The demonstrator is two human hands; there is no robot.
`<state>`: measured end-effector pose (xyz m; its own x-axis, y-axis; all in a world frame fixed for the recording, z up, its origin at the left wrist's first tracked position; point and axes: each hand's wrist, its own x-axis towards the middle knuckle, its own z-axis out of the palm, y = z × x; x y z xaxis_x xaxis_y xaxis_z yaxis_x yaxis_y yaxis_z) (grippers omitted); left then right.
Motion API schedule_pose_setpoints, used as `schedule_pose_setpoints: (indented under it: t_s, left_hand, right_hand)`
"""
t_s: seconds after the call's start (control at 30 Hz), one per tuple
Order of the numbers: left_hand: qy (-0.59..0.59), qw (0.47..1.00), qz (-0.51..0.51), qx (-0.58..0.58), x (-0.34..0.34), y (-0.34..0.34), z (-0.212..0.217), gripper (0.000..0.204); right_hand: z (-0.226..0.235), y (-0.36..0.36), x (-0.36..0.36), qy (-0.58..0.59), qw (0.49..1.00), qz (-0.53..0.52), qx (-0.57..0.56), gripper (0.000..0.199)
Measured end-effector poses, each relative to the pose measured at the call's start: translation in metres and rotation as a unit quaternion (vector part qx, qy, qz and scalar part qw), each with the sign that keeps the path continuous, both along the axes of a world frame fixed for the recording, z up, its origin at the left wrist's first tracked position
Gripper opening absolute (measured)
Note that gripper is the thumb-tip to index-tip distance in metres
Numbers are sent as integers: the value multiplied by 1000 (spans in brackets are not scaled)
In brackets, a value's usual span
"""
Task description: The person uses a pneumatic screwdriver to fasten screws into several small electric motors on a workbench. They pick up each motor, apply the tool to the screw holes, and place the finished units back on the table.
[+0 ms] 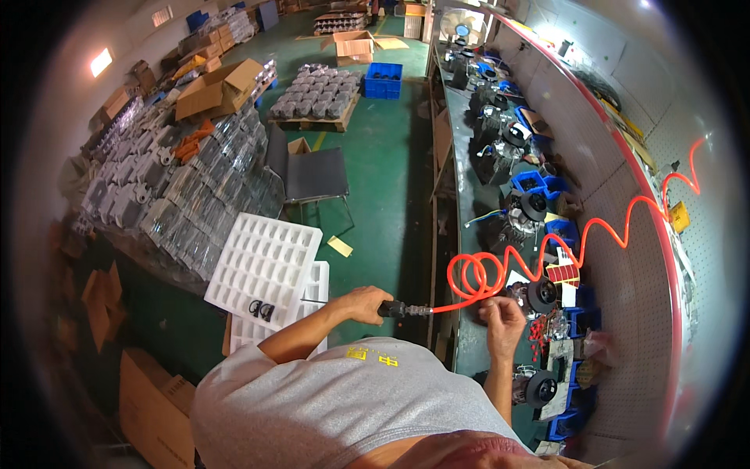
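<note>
My left hand (361, 303) is wrapped round a black air blow gun (393, 309), its thin metal nozzle pointing left over the white trays. A coiled orange-red air hose (512, 258) runs from the gun's metal fitting to the right wall. At the bench edge, my right hand (504, 316) is raised with fingers curled together just beneath the coils; whatever they pinch, if anything, is too small to make out. Beside my left forearm lies a white moulded tray (266, 262) with rows of pockets, a few black parts (262, 311) in its near corner. Under it sits a second white tray (319, 277).
Along the right, a long bench (469, 227) carries a row of motor-like assemblies (535, 297) and blue bins (562, 229). A black chair (316, 173) stands ahead. Wrapped metal castings (195, 191) are stacked at left, beside cardboard (156, 410). A loaded pallet (316, 94) lies farther off.
</note>
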<state>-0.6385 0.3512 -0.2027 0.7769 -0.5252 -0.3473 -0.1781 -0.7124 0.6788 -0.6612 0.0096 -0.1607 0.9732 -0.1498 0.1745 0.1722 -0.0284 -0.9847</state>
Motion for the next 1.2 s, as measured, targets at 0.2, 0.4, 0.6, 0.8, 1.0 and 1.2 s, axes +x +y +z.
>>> schedule_pose_setpoints:
  t_s: [0.2,0.4,0.6,0.8,1.0,1.2]
  left_hand:
    - [-28,999,33,-27,3,34,-21,28]
    - [-14,998,59,-9,4,52,-17,27]
    - [-8,998,69,10,6,60,-22,27]
    - [-3,998,68,5,5,58,-14,27]
    - [-12,997,75,-27,7,56,-19,29]
    - [-15,997,73,-23,9,54,-21,30]
  right_hand:
    - [68,-2,50,-179,955,-219,89,61]
    - [47,2,52,-151,986,-43,-55,28]
    - [12,42,33,167,974,155,-2,28]
    - [-1,75,21,222,959,174,25,27]
    - [-2,74,31,214,957,195,17,27]
    - [0,75,31,218,958,187,16,25]
